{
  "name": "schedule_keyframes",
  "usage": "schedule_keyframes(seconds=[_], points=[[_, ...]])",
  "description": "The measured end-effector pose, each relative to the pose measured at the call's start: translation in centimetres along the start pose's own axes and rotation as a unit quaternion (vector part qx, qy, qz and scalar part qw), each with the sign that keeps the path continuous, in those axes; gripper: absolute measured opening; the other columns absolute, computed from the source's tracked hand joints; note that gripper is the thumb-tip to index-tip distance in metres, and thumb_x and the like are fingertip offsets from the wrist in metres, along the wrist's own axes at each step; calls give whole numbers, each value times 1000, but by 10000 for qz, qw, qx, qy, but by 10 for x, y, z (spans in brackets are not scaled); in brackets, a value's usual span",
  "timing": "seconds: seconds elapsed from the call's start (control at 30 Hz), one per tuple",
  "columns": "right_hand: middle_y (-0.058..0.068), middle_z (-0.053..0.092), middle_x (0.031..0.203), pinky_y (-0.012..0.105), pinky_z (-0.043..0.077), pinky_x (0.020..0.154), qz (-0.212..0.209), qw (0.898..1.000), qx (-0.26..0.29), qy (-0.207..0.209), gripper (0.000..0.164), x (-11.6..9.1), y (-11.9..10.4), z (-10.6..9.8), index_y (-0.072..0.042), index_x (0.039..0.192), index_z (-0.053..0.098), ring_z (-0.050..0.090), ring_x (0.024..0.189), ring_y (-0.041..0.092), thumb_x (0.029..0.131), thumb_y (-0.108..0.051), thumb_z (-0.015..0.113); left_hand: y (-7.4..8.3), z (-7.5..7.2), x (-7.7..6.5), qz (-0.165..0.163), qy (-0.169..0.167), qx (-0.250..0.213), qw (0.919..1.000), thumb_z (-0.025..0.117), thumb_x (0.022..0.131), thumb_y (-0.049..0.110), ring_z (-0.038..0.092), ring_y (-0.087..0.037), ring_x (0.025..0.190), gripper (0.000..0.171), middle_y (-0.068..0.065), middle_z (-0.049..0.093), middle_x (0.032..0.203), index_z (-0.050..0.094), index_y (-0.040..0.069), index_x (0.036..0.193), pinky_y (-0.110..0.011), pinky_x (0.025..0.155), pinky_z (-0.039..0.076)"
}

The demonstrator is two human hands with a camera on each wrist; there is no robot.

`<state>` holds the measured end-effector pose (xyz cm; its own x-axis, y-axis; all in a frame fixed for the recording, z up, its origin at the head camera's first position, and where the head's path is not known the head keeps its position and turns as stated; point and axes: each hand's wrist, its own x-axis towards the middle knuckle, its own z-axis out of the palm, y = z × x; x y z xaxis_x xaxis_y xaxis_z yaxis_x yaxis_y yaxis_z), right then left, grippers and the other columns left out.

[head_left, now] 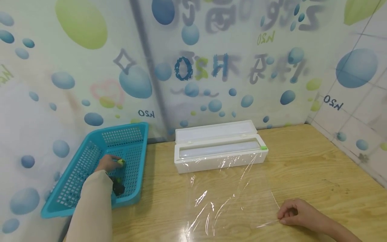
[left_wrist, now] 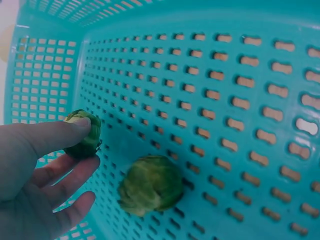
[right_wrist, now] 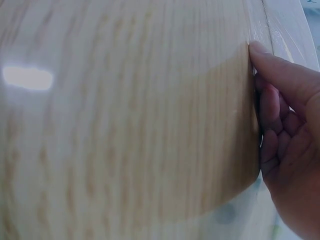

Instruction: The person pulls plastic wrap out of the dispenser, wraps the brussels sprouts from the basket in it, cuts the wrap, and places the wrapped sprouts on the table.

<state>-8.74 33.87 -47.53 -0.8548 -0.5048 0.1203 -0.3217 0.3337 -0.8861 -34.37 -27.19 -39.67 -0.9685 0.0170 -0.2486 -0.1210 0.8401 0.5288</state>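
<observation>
Basket (head_left: 134, 198) of turquoise perforated plastic sits on the left of the wood-grain worktop (head_left: 317, 161). Left hand (head_left: 107, 163) reaches inside it; the thumb and nearest fingers pinch a small green Brussels sprout (left_wrist: 89, 142), with the lowest finger held apart from it. A second, larger-looking Brussels sprout (left_wrist: 152, 186) lies on the basket floor, near the hand and apart from the first. Right hand (head_left: 297, 213), at the front right of the worktop, pinches the edge of a clear cling film sheet (head_left: 223, 201) between thumb and index finger, the other fingers curled toward the palm. The sheet extends from a white dispenser box (head_left: 219, 164) near the back; its lid (head_left: 216, 132) stands raised and a film roll (head_left: 222, 149) shows within. A green tab (head_left: 264, 148) is noted at the box's right end. Bubble-printed sheeting (head_left: 211, 87) covers the wall behind.
</observation>
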Motion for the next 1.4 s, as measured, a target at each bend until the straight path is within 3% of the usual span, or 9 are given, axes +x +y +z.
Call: schedule_keyframes(seconds=[0.1,0.33,0.63,0.8,1.03,1.4], points=[[4,62,79,24,46,53,-35,10000,51,-11,8,1,-1,0,-7,88,66,54,67,5,82,-2,66,1,-4,-4,225,-1,75,9997,59,84,7,37,-53,113,42,-37,41,124,50,-14,119,-60,86,38],[-4,62,82,24,46,54,-120,9999,33,11,9,0,0,1,-8,87,66,54,67,6,82,-1,66,6,-17,-3,654,129,353,9972,58,86,14,36,-54,112,45,-39,36,126,49,-15,120,-57,81,42],[8,62,81,24,47,54,-108,9997,182,-115,7,3,4,1,-6,89,66,54,68,5,82,-3,65,21,-39,-20,977,347,564,9930,57,88,19,40,-54,108,48,-41,38,124,49,-17,118,-57,78,43],[-2,62,82,24,47,55,21,9997,186,-123,7,1,5,0,-6,88,67,54,68,4,82,-3,65,36,-45,-28,1360,401,641,9878,57,89,21,46,-50,104,48,-38,44,121,50,-16,119,-55,76,44],[4,61,81,24,46,54,205,9995,205,-146,6,0,2,-1,-6,88,67,54,68,5,83,-8,66,64,-47,-41,1588,405,742,9837,59,88,25,51,-46,103,50,-33,52,117,52,-12,120,-52,75,47],[1,62,82,24,46,53,213,9994,229,-177,5,1,3,-1,-3,88,66,53,67,4,83,-4,65,100,-47,-66,2042,442,574,9762,58,90,26,53,-42,101,48,-31,54,115,52,-8,123,-53,80,45]])
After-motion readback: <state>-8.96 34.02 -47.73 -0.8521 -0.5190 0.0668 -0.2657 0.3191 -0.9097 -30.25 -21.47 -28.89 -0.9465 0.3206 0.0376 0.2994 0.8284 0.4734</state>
